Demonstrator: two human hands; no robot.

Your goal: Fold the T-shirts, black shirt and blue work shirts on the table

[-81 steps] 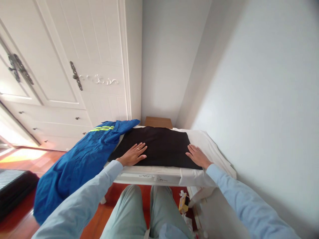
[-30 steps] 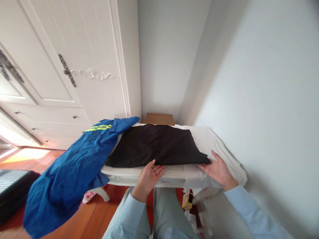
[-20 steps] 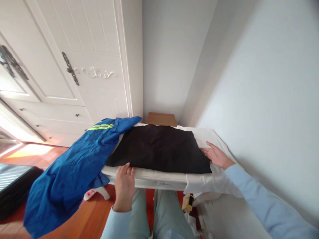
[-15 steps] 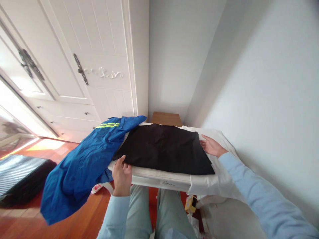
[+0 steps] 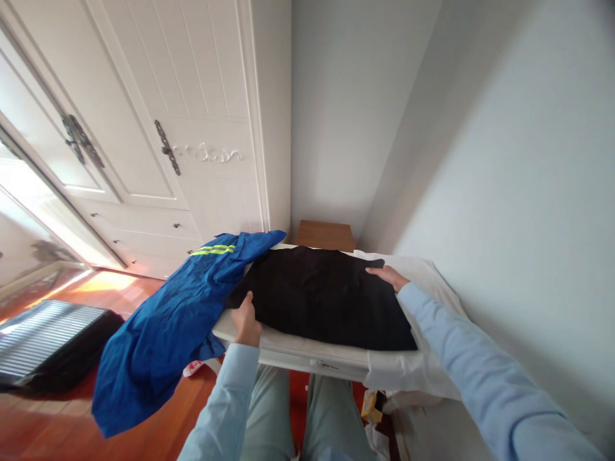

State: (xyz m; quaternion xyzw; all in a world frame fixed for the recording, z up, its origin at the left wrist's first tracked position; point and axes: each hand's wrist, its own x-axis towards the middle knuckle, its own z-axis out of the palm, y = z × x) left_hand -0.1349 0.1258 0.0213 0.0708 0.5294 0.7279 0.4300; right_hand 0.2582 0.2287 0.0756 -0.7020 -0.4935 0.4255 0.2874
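A black cloth garment lies spread over a narrow white padded surface. At its left end, my left hand grips the near edge, thumb on top and fingers underneath. My right hand pinches the cloth near the far right corner, where the edge bends up a little. Beside the black cloth on the left, a blue garment with yellow-green reflective stripes drapes off the surface towards the floor.
A white wardrobe stands behind on the left, and a wall closes off the right. A small brown wooden top shows behind the surface. On the floor at left sits a black ribbed case. A yellow box lies below.
My left hand has moved slightly right and closed on the black cloth. My right hand has shifted left over the cloth and taken its corner. The view has tilted slightly.
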